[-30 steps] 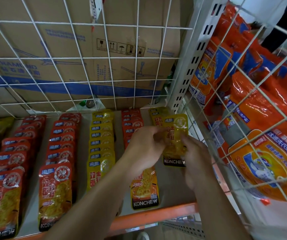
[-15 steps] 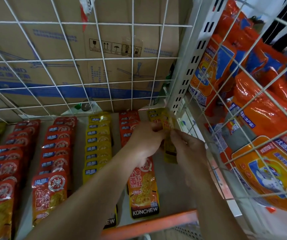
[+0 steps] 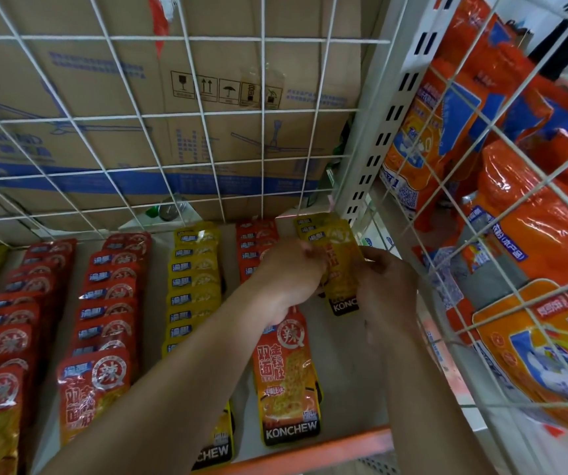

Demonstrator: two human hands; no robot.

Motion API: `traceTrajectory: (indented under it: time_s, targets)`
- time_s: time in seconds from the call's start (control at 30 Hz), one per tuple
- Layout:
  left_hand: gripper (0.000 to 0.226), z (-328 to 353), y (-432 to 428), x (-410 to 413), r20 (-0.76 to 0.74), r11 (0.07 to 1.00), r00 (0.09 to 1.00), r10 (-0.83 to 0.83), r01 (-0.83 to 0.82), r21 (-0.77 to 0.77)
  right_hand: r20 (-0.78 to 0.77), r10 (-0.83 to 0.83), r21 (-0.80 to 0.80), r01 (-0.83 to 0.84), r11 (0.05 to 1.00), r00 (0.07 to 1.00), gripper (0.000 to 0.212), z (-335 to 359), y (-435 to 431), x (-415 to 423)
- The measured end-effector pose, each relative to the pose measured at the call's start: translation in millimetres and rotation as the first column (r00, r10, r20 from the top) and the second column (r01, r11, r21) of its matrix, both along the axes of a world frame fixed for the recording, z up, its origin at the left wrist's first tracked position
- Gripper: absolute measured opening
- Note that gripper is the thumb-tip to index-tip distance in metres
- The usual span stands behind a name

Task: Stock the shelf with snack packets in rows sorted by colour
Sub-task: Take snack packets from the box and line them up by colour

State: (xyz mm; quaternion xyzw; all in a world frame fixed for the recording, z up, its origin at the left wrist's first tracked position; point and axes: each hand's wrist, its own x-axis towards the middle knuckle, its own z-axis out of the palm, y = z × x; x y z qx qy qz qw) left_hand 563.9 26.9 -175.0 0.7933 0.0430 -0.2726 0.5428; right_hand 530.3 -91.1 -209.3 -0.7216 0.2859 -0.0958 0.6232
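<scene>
A yellow snack packet (image 3: 342, 269) lies at the back right of the shelf (image 3: 340, 365), on a short yellow row (image 3: 310, 225) by the upright. My left hand (image 3: 289, 275) pinches its left edge and my right hand (image 3: 387, 289) grips its right side. To the left run a red row (image 3: 287, 382), partly hidden under my left arm, a yellow row (image 3: 195, 286) and two more red rows (image 3: 107, 303) (image 3: 5, 337). All packets lie flat and overlap like tiles.
A white wire grid (image 3: 207, 114) closes the back, with cardboard boxes (image 3: 104, 97) behind it. A slotted white upright (image 3: 381, 132) and a wire side panel (image 3: 515, 234) stand at the right, with large orange bags (image 3: 532, 217) beyond. An orange beam (image 3: 327, 447) edges the shelf front.
The yellow packet was turned edge-on between my hands half a second ago; now it faces up again and sits lower on the back right row. The camera has shifted a little.
</scene>
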Motion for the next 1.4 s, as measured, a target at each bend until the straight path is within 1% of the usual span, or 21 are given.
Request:
traceTrajectory:
  time_s: [0.1,0.2,0.27,0.33,0.4,0.5,0.63,0.7,0.83,0.93,1.0,1.07,1.13,1.17,1.2,1.27,1.33,1.4]
  targets:
    - [0.022,-1.7,-2.2,4.9,0.023,0.998,0.999,-0.030,0.029,0.061,-0.008,0.010,-0.080,-0.011,0.997,1.000,0.028,-5.2,1.9,4.0]
    - [0.021,0.9,-4.3,9.1,0.056,0.986,0.994,-0.097,0.088,0.145,-0.034,0.051,-0.222,-0.057,0.973,0.998,0.016,-5.4,1.5,4.4]
    - [0.023,1.4,-6.9,11.0,0.057,0.974,0.990,-0.131,0.118,0.191,-0.051,0.068,-0.303,-0.080,0.950,0.996,0.014,-6.3,-0.7,4.5]
    - [0.022,0.4,-10.1,12.7,0.056,0.967,0.986,-0.155,0.139,0.215,-0.096,0.093,-0.393,-0.124,0.911,0.991,0.019,-7.7,-2.0,5.3]
    - [0.027,-0.1,-12.6,12.7,0.063,0.957,0.982,-0.177,0.157,0.245,-0.162,0.107,-0.472,-0.172,0.865,0.981,0.025,-9.8,-2.3,7.3]
    - [0.035,0.3,-14.6,12.8,0.077,0.945,0.974,-0.211,0.184,0.269,-0.200,0.090,-0.493,-0.180,0.851,0.976,0.026,-16.8,-3.6,8.9]
    - [0.038,2.2,-15.9,14.5,0.084,0.939,0.973,-0.216,0.183,0.293,-0.201,0.080,-0.487,-0.170,0.857,0.976,0.026,-19.1,-1.2,8.6]
    - [0.038,2.6,-16.6,14.9,0.079,0.939,0.975,-0.210,0.178,0.296,-0.206,0.075,-0.475,-0.166,0.864,0.976,0.028,-18.3,0.4,10.3]
    - [0.037,1.5,-15.6,14.7,0.075,0.946,0.979,-0.192,0.164,0.281,-0.262,0.067,-0.496,-0.194,0.846,0.963,0.030,-17.8,3.7,12.6]
    - [0.027,1.6,-13.3,14.4,0.083,0.948,0.978,-0.191,0.162,0.275,-0.276,0.052,-0.513,-0.192,0.837,0.960,0.033,-14.8,4.9,10.0]
    - [0.020,5.2,-10.3,13.7,0.135,0.952,0.975,-0.178,0.135,0.276,-0.295,0.043,-0.524,-0.199,0.828,0.955,0.036,-8.7,5.6,6.6]
    - [0.019,15.7,-3.7,11.2,0.248,0.946,0.953,-0.172,0.090,0.312,-0.327,0.048,-0.569,-0.237,0.787,0.944,0.034,0.1,6.4,3.9]
    - [0.022,28.4,8.9,6.7,0.395,0.902,0.894,-0.211,0.023,0.431,-0.340,0.085,-0.648,-0.299,0.700,0.937,0.035,12.4,8.7,2.8]
    - [0.025,34.1,17.1,4.5,0.462,0.863,0.851,-0.250,-0.021,0.505,-0.341,0.117,-0.691,-0.332,0.642,0.933,0.037,20.0,11.0,3.2]
    - [0.026,38.6,26.9,1.4,0.498,0.817,0.816,-0.294,-0.057,0.574,-0.345,0.151,-0.723,-0.365,0.587,0.926,0.040,28.2,14.8,3.2]
    - [0.031,44.9,49.1,-5.5,0.507,0.714,0.779,-0.369,-0.112,0.691,-0.345,0.241,-0.738,-0.420,0.528,0.907,0.044,42.8,26.6,4.3]
    - [0.039,50.2,75.6,-16.3,0.452,0.598,0.797,-0.401,-0.146,0.788,-0.338,0.344,-0.737,-0.474,0.482,0.876,0.043,53.7,44.7,3.9]
    - [0.044,49.8,108.8,-30.5,0.432,0.502,0.807,-0.404,-0.199,0.842,-0.338,0.460,-0.754,-0.528,0.390,0.821,0.042,61.7,68.6,0.8]
